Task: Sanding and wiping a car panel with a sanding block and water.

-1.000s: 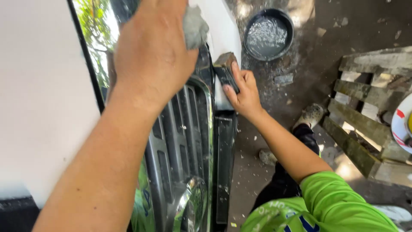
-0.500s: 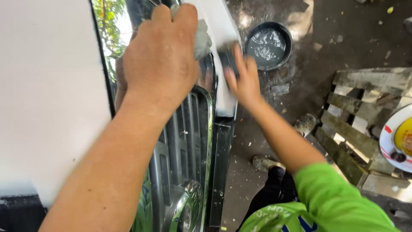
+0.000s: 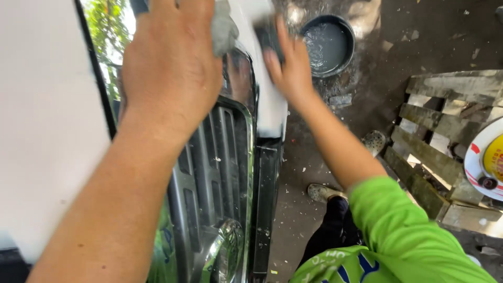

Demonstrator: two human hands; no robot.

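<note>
- Fender (image 3: 270, 112), the white panel beside the chrome grille (image 3: 220, 173), is where the work sits; the right hand (image 3: 288, 65) lies flat on its upper part, fingers spread over a dark block (image 3: 268, 34).
- Left hand (image 3: 170, 73) is closed round a grey rag (image 3: 224, 26), bunched at the top corner of the grille, next to the hood (image 3: 47, 131).
- Good practice, I judge: keep the block flat under the whole palm, so the pressure stays even and no edge digs into the paint.
- Short, overlapping strokes along the panel suit the curve near the grille; the block should stay off the chrome.
- Rag is best kept just beside the block to wipe the slurry.
- Basin (image 3: 327, 44) of water stands on the ground (image 3: 377, 89), near the fender and within the right hand's reach for wetting.
- Feet and pallet (image 3: 435, 147) lie close; steady footing matters.
</note>
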